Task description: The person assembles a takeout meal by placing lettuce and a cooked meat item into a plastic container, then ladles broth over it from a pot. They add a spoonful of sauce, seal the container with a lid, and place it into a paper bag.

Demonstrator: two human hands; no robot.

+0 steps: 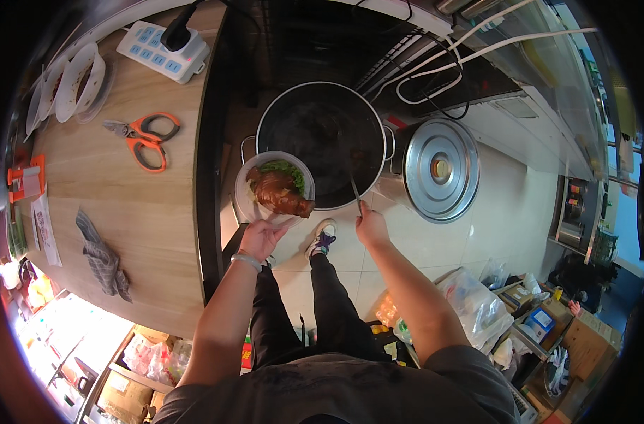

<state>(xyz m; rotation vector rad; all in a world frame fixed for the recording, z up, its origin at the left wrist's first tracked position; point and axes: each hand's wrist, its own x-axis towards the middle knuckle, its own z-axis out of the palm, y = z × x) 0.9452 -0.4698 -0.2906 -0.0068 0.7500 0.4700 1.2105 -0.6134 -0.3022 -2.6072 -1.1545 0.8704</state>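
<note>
My left hand [261,239] grips the near rim of a clear round plastic bowl [241,192], fingers curled under it. Inside lie a glossy brown piece of cooked meat [278,191] and green lettuce leaves [285,168]. The bowl is over the near left rim of a large dark pot [315,116] filled with dark liquid. My right hand [371,225] is closed round the handle of a ladle [355,187]; its lower end dips into the pot, where the liquid hides most of it.
A lidded metal pot [442,187] stands right of the large pot. On the wooden counter [152,233] lie orange-handled scissors [147,140], a grey cloth [103,258], a white power strip [159,56] and stacked plastic bowls [78,81]. Plastic bags [474,304] and boxes crowd the lower right.
</note>
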